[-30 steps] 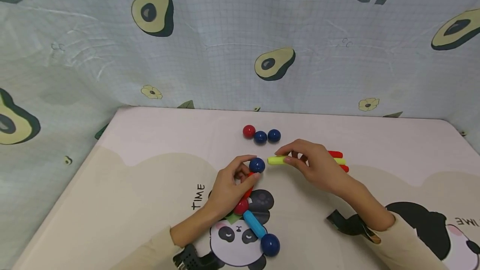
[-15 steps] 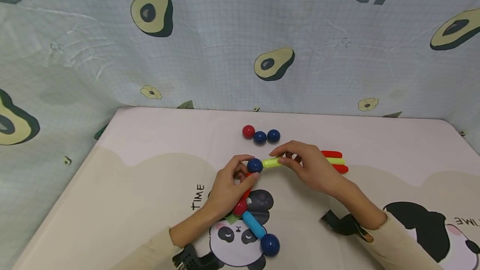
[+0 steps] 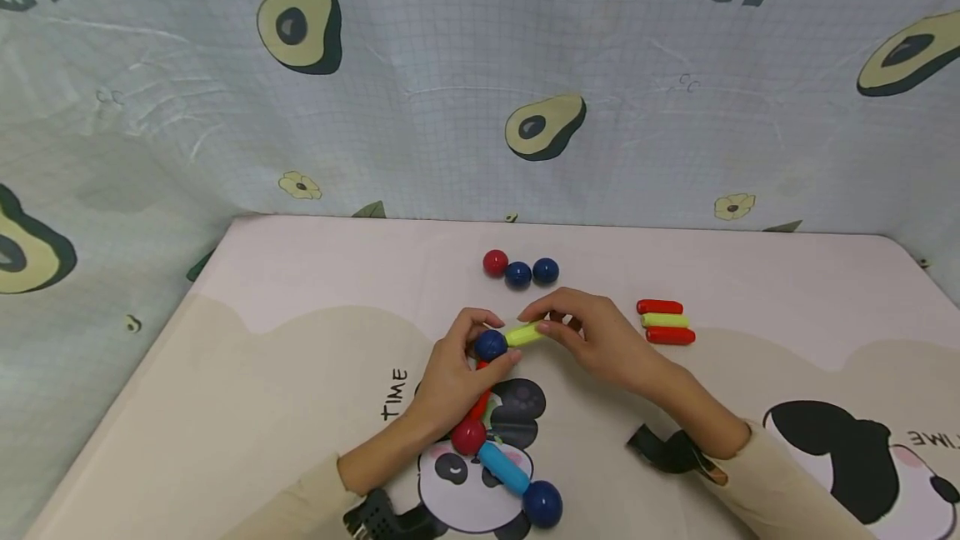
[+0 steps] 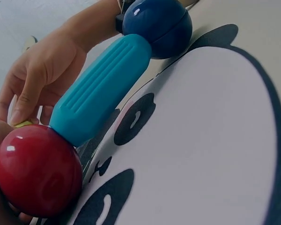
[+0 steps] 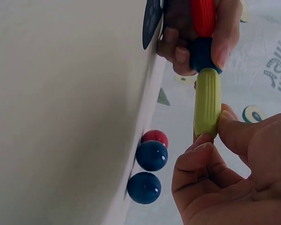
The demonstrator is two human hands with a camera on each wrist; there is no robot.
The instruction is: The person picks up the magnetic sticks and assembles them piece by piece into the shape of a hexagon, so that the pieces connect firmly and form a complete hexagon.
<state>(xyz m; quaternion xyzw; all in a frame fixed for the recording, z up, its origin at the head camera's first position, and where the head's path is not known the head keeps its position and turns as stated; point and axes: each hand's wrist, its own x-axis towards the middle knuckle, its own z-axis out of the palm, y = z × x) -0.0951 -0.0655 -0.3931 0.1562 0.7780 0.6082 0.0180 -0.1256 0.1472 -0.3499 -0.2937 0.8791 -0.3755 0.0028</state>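
My left hand (image 3: 453,369) holds a dark blue ball (image 3: 491,345) between thumb and fingers. From that ball a red rod (image 3: 478,405) leads to a red ball (image 3: 468,437), then a light blue ribbed rod (image 3: 504,468) and another dark blue ball (image 3: 542,504), all in one bent chain. My right hand (image 3: 600,340) pinches a yellow-green ribbed rod (image 5: 207,101) by one end, thumb against fingertips. The rod's other end meets the held blue ball, in line with it in the right wrist view. In the left wrist view the red ball (image 4: 40,171) is large in front.
Behind the hands sit a loose red ball (image 3: 495,262) and two blue balls (image 3: 532,273). To the right lie two red rods (image 3: 670,336) with a yellow-green rod (image 3: 665,321) between them. A printed cloth (image 3: 420,40) rises behind the table (image 3: 300,265).
My right hand has moved left with the yellow-green rod, bringing its end against the blue ball. My left hand has drawn the ball slightly left and nearer, and the chain has shifted.
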